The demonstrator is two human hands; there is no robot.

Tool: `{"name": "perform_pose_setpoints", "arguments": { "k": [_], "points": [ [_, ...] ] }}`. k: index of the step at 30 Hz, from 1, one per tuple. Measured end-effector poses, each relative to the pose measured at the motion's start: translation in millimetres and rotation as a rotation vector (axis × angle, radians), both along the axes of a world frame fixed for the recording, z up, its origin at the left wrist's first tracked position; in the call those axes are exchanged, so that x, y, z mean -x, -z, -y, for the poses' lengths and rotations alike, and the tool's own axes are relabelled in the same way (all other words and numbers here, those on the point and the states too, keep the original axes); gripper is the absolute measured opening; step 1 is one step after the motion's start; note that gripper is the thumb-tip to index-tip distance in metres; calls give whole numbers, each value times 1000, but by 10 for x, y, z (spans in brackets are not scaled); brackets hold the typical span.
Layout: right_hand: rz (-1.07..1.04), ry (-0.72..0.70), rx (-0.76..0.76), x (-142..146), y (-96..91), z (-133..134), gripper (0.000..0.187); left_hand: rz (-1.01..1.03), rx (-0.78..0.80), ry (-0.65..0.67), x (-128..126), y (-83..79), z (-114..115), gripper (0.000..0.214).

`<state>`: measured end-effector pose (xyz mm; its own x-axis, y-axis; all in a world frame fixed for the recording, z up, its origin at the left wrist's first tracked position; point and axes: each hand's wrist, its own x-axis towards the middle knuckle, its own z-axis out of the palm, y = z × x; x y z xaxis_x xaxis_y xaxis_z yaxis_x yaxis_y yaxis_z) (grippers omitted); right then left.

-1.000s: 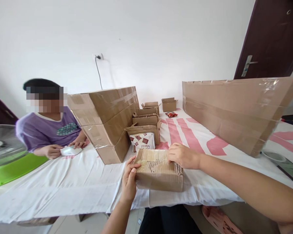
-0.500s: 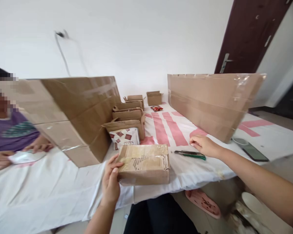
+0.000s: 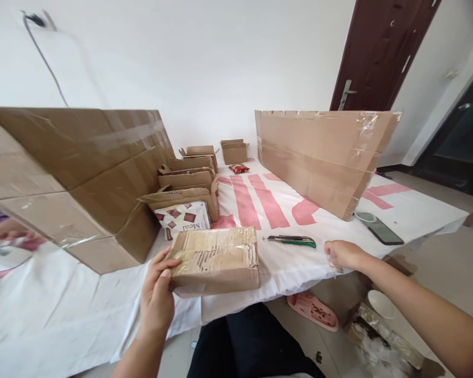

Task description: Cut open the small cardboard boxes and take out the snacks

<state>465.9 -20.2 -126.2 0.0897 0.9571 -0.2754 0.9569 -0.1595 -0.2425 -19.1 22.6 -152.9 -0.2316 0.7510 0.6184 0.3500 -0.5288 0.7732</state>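
Moved since the earlier frame, off the box [image 3: 216,265] and out past the cutter [image 3: 295,241] to the near edge of the table [image 3: 286,270]: right hand [image 3: 343,255], with fingers curled together; whether empty, impossible to tell. Clamped on the left end of the box: left hand [image 3: 158,291]. Set near that same edge, just in front of the packet [image 3: 186,217]: box.
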Motion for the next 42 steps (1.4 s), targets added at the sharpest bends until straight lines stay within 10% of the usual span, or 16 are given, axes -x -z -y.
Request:
{"name": "perform_pose_setpoints", "arguments": {
  "k": [15, 23, 29, 42],
  "points": [
    [245, -131, -9, 269, -153, -76, 29, -41, 235, 17, 101, -179, 192, 49],
    [-121, -557, -796, 1369, -669, -58, 27, -219, 107, 1, -45, -138, 253, 45],
    [-20, -668, -738, 1959, -754, -103, 54, -163, 158, 4, -59, -86, 274, 46],
    [-414, -614, -800, 1997, -740, 30, 50, 313, 217, 241, -111, -113, 377, 59]
  ]
}}
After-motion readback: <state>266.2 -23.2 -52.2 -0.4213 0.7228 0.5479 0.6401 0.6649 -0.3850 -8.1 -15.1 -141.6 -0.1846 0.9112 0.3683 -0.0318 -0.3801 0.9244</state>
